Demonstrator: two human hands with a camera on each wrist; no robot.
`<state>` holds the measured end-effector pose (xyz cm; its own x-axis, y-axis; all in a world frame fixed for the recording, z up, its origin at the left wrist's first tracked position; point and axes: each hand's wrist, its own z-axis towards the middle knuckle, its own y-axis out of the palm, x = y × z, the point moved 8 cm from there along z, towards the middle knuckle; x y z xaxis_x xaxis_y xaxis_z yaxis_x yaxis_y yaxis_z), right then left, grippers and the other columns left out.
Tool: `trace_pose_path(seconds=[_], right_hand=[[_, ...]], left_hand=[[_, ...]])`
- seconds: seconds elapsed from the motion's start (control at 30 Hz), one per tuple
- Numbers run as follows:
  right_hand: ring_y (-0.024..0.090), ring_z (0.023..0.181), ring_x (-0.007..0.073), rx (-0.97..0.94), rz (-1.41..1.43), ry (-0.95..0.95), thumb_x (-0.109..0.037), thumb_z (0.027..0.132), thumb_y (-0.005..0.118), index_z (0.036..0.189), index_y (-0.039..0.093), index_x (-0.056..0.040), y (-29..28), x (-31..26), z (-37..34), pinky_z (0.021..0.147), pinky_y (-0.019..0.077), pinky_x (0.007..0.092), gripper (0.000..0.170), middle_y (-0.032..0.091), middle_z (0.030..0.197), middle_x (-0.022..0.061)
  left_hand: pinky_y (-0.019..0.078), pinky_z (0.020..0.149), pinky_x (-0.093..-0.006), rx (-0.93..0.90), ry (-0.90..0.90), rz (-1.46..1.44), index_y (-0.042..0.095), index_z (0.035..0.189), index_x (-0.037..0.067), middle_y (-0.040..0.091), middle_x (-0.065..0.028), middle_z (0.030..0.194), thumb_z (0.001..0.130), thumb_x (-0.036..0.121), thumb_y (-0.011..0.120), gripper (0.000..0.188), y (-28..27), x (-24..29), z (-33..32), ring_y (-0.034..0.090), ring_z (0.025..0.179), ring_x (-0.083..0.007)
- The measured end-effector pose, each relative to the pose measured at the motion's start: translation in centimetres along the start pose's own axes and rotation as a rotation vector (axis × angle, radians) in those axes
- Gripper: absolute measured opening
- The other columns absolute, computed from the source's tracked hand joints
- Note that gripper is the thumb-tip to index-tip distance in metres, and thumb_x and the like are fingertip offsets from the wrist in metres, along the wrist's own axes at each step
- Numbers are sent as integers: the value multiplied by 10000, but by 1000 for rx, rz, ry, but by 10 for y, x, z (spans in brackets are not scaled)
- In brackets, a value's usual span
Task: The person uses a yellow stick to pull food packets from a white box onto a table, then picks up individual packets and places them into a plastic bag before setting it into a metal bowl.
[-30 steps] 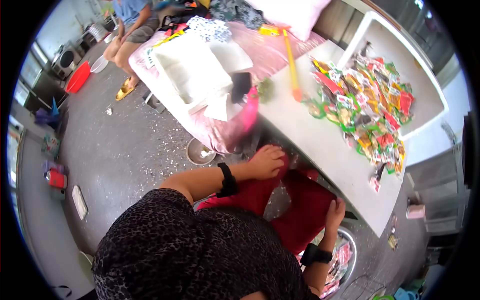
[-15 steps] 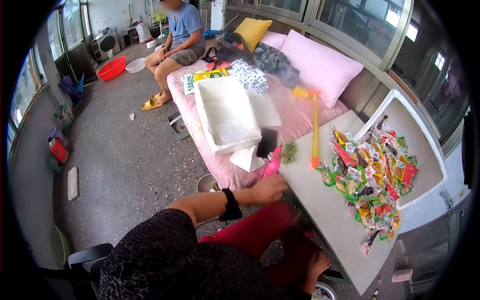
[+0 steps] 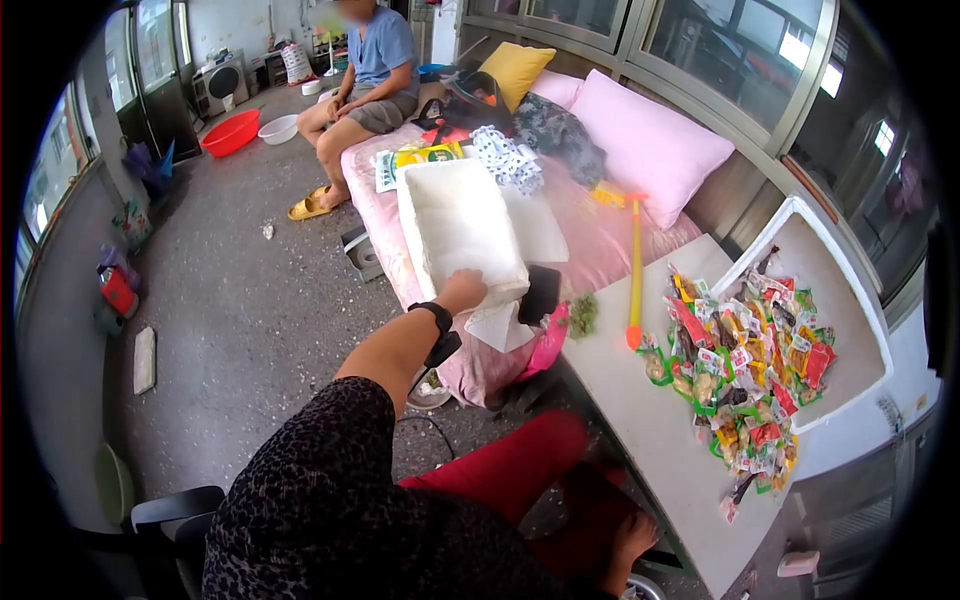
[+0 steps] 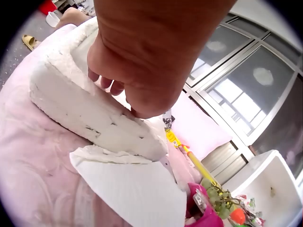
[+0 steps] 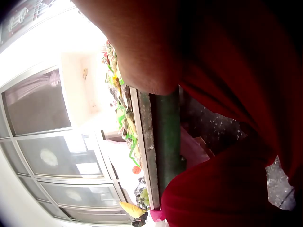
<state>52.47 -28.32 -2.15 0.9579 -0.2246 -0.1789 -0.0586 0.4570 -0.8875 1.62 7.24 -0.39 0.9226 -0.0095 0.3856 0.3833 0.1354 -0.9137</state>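
Observation:
A white foam box [image 3: 455,225] lies on the pink-covered bed, its inside looking bare. My left hand [image 3: 463,290] is at the box's near end; in the left wrist view the fingers of that hand [image 4: 142,61] curl over the rim of the box wall [image 4: 94,111]. White paper [image 3: 498,328] hangs beside this end. My right hand [image 3: 635,535] rests on my red-trousered leg beside the table edge; the right wrist view shows only part of this hand [image 5: 147,56], its fingers hidden.
On the table [image 3: 640,430] lie many small colourful packets [image 3: 740,370], spilling from a tilted white foam box [image 3: 850,330]. Grapes [image 3: 583,315], a yellow stick [image 3: 635,270], a pink bag [image 3: 548,340] and a black phone [image 3: 540,292] are nearby. A person [image 3: 375,70] sits on the bed.
My left hand has left my knee and reached forward to the foam box's near end. The head view has tilted up. My right hand stays by my leg.

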Motion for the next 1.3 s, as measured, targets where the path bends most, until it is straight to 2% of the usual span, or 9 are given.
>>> trace_pose_path(seconds=[0.2,0.3,0.4,0.5,0.6,0.7,0.8,1.2,1.3], right_hand=[[504,842,284,-20,3,8,-153,631,540,760,536,-62,-2,-2,1,704,368,410,158,562,837,95],[503,840,286,-15,7,1,-151,632,539,769,535,-61,0,0,0,706,368,411,164,559,845,100],[501,845,286,-9,4,-2,-150,634,537,782,534,-61,1,3,-4,712,367,412,173,556,859,104],[498,856,284,-19,5,5,-149,637,533,791,535,-60,0,4,-4,723,365,411,178,555,869,103],[495,868,281,-26,9,15,-148,639,532,792,538,-60,2,6,-4,733,362,408,177,555,872,99],[495,874,278,-26,7,22,-147,638,532,789,540,-59,0,4,-4,736,361,408,175,557,874,97],[496,873,277,-21,2,13,-148,636,534,786,540,-59,1,5,-4,733,362,409,175,558,872,97],[499,854,283,-3,13,-30,-152,636,529,782,533,-58,-2,0,-2,716,364,413,174,558,851,101],[499,851,284,-19,9,-24,-152,635,528,785,532,-59,-1,1,-2,715,364,414,177,556,847,101]], left_hand=[[409,759,-418,39,-22,-16,548,856,41,551,-186,896,725,187,398,246,-2,2,-6,510,854,-354],[400,775,-419,31,-13,-41,551,825,-8,552,-228,864,727,201,428,261,-13,10,-10,516,840,-365],[408,758,-417,-35,80,33,555,817,-10,556,-230,843,724,201,431,262,-17,19,-9,523,817,-366],[426,711,-431,-56,208,202,574,806,52,566,-165,857,713,196,428,225,-19,26,-11,533,810,-346],[427,724,-427,42,16,109,570,834,50,559,-170,872,714,213,435,243,-17,3,-3,529,831,-344],[401,787,-417,25,-59,63,555,885,12,537,-205,943,703,225,479,290,-23,2,-6,494,901,-357],[400,800,-415,-22,-97,35,550,906,22,519,-206,985,704,224,479,294,-21,-1,-4,486,927,-352],[420,767,-417,-146,-59,154,567,874,25,551,-200,914,710,170,451,248,-23,1,-2,513,878,-362],[421,760,-418,-71,-20,168,573,867,36,551,-202,910,707,160,446,239,-23,0,-4,517,868,-364]])
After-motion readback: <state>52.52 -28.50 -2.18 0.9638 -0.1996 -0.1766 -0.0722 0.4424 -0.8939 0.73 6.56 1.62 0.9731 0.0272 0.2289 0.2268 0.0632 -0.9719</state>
